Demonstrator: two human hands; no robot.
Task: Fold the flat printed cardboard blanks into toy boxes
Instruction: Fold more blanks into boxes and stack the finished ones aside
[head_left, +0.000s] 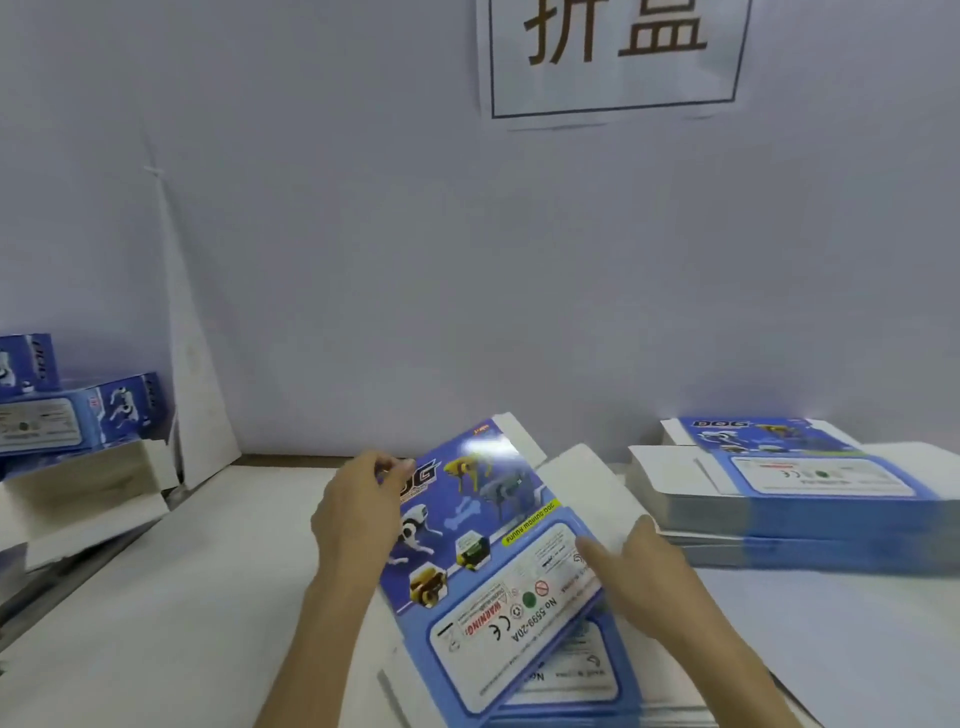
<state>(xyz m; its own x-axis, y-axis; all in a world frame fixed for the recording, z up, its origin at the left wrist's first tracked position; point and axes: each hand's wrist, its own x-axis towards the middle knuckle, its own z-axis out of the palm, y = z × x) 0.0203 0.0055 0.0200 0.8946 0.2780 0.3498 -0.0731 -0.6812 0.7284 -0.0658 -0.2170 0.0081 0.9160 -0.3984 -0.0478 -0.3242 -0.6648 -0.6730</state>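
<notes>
Both hands work on one flat printed blank (491, 551), blue, with toy dogs and a white warning panel, held at a tilt low over the counter (171, 613). Left hand (358, 506) grips the blank's upper left edge, fingers curled over the top near the printed title, thumb side hidden behind the card. Right hand (641, 566) sits at the blank's right edge, forefinger stretched out and lying on the printed face near the small text panel; the other fingers are partly tucked under or behind the card, so whether they pinch it cannot be told. Directly beneath the held blank and between the two forearms lies another blank (566, 675) flat on a low white pile, its label panel showing. Beyond the right hand, well apart to its outer side, a thick stack of flat blanks (789, 488) rests on the counter, printed side up. Far out past the left hand, at the counter's edge, stand folded blue boxes (78, 415) piled on each other, with open white flaps (88, 488) below them. Above, on the pale wall straight ahead of the hands, hangs a white paper sign (613, 52) with large dark characters.
</notes>
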